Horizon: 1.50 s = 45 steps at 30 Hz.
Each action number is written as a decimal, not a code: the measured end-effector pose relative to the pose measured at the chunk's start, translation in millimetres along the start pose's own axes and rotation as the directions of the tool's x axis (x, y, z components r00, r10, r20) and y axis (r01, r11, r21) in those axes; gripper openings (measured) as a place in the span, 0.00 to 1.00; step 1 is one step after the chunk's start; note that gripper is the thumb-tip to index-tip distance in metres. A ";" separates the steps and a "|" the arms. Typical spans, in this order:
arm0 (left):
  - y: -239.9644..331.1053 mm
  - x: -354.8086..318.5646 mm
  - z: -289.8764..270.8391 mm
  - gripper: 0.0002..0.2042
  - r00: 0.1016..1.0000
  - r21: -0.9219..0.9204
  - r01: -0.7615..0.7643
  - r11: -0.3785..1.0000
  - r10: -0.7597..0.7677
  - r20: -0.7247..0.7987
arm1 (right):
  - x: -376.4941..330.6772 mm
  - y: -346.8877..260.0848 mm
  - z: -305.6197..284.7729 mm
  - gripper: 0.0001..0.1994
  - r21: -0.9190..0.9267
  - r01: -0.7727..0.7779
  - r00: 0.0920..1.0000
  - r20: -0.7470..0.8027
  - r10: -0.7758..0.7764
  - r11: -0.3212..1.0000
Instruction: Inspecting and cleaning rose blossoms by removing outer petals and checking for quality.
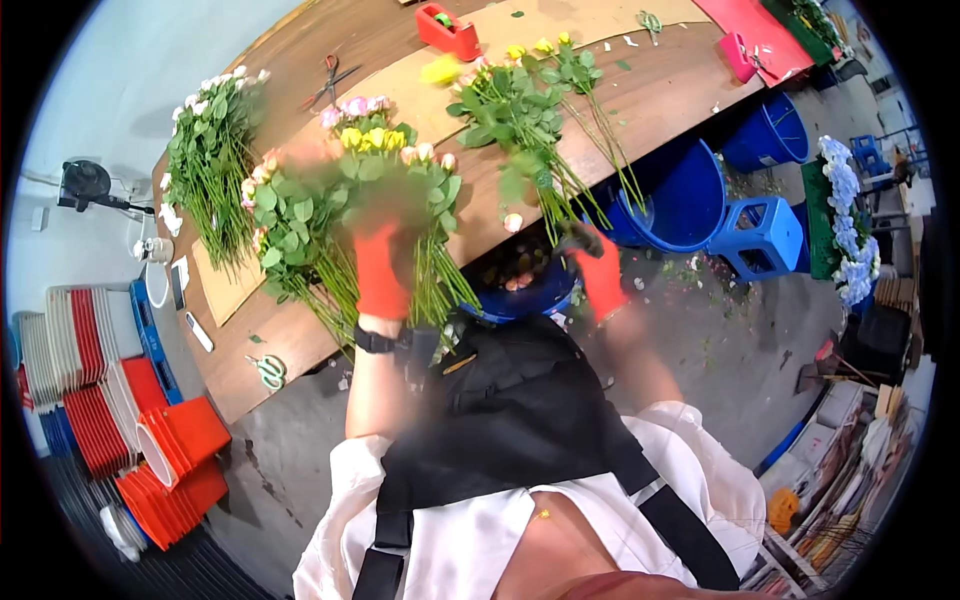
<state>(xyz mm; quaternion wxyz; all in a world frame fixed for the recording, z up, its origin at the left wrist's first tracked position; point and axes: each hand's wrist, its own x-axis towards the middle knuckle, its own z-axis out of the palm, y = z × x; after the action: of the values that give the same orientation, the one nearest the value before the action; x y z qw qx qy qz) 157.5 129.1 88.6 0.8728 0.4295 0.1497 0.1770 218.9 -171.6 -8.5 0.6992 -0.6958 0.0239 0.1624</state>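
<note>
A florist's workroom, grey concrete floor, and a long wooden workbench [620, 100] running across the top of the view with cut flowers laid out in heaps. Straight to the bundle of roses [345, 195]: pink, yellow and cream heads, thick green leaves, long stems hanging off the bench edge. The left hand [380, 270], in an orange glove, is wrapped around the stems just below the foliage, fingers closed around them. That looks like the sensible place to grip: the stems are stiff enough to bear it, the whole bunch seems light, while the heads above the fingers are soft and would bruise or shed petals, and there may be thorns, hence the gloves.

The right hand [600, 275], also gloved in orange, hangs off the bench edge with something dark at its fingertips; it is blurred, so I cannot tell how closed it is or what it has. Beneath its fingers, a blue bin [520, 295] with trimmings. Beyond those fingers lies a second bunch [520, 115] with yellow buds. Far out past the left fingers, white roses [210, 160], red-handled scissors [328, 82], and green scissors [268, 370] nearer the body.
</note>
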 end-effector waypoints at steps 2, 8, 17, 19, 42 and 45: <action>-21.1 -13.6 -17.7 0.18 0.991 0.143 0.092 0.985 -0.076 -0.109 | 39.3 -6.6 -19.4 0.18 -0.129 0.031 0.987 -0.153 -0.051 0.991; -64.3 -48.3 -63.6 0.14 0.913 0.287 0.332 0.899 -0.229 -0.337 | 187.0 -5.1 -79.7 0.28 -0.854 0.040 0.851 -0.243 -0.466 0.519; -93.2 -59.3 -98.9 0.35 0.962 0.930 0.239 -0.280 0.200 -0.187 | 105.3 26.4 112.7 0.20 -0.532 0.411 0.908 0.313 -0.279 0.741; -100.7 -56.9 -105.0 0.37 0.948 0.914 0.261 -0.311 0.260 -0.183 | 65.0 42.4 161.4 0.24 -0.603 0.392 0.904 0.394 -0.168 0.695; -69.5 -63.7 -126.1 0.31 0.912 0.935 0.343 -0.092 0.273 -0.307 | 102.9 36.1 187.1 0.12 0.365 -0.026 0.981 0.190 -0.046 0.931; -45.6 -63.0 -93.7 0.30 0.879 0.977 0.116 -0.182 0.476 -0.016 | 92.9 -11.5 168.8 0.13 0.285 0.062 0.943 0.296 -0.149 0.957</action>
<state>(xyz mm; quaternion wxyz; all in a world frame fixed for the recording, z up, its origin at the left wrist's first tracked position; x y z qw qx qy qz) 70.8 141.0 3.9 0.1520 0.9073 0.3324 0.2081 277.2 12.2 -16.3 0.7905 -0.5590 -0.1034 0.2281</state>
